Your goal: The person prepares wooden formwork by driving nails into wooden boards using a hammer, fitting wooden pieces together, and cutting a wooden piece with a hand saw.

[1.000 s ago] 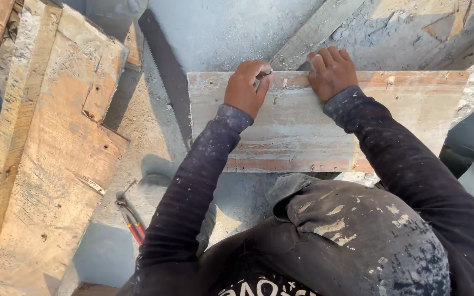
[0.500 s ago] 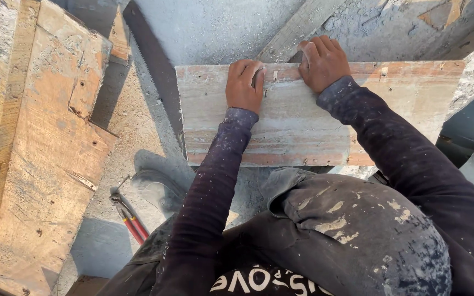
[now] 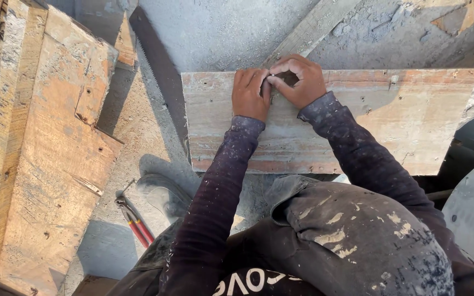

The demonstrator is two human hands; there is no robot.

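I had both hands at the far edge of the worn wooden board [image 3: 357, 126], which lay across the middle of the frame. My left hand [image 3: 250, 94] rested flat on it, fingers together and closed on nothing. My right hand [image 3: 297, 81] touched it just to the right, forefinger and thumb drawn narrow around something small and dark at the board's edge; I could not tell what it was. I judged the step to be fixing or marking a point on that edge, about midway along. The next move seemed to call for a steady left hand, so the board would not shift. A handsaw [image 3: 160, 71] lay along the board's left end, and red-handled pliers [image 3: 135, 222] lay lower left.
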